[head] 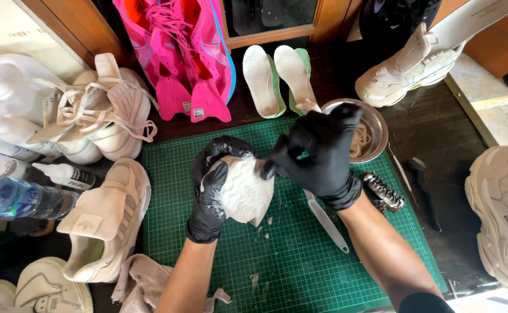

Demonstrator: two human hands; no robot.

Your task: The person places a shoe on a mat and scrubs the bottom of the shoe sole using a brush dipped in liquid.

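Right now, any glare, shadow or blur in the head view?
Head view: sharp at the centre; the left hand and right hand in glossy black gloves show small highlights around the foamy white piece; sunlight washes out the shoe at right; the top edge is dark; wide-angle bending at edges.

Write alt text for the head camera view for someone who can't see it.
Two black-gloved hands work over a green cutting mat: the left hand holds a foam-covered white shoe part, the right hand pinches its edge. White sneakers, pink shoes, insoles and a metal bowl surround the mat.
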